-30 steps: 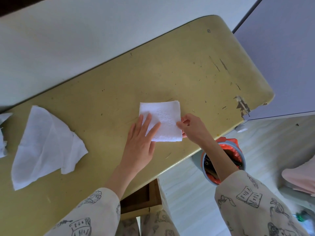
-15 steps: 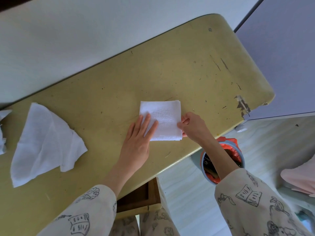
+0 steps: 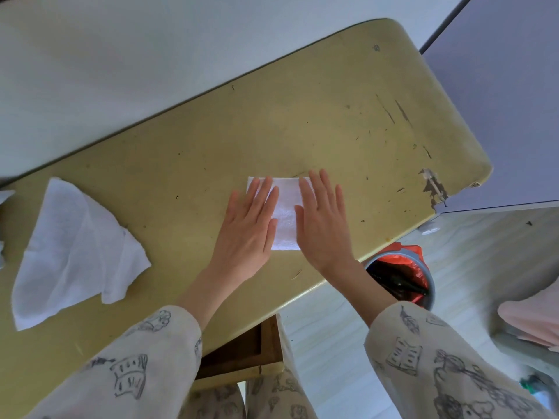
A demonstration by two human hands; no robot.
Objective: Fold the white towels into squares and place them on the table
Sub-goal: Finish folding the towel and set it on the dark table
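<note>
A small white towel (image 3: 286, 213), folded into a square, lies flat on the yellow-green table (image 3: 332, 122) near its front edge. My left hand (image 3: 249, 229) rests palm down on the towel's left part, fingers spread. Pressed flat on its right part is my right hand (image 3: 323, 225), also with fingers apart. Only a strip of the towel shows between the two hands. A second white towel (image 3: 72, 249) lies loosely crumpled and unfolded at the table's left end.
Another bit of white cloth (image 3: 4, 204) pokes in at the far left edge. A grey bin with a red liner (image 3: 402, 276) stands on the floor below the table's front right edge. A wooden drawer (image 3: 239, 355) sits under the table by my knees.
My right hand let go of the towel's right edge and now lies flat on top of it. My left hand slid a little further onto the towel.
</note>
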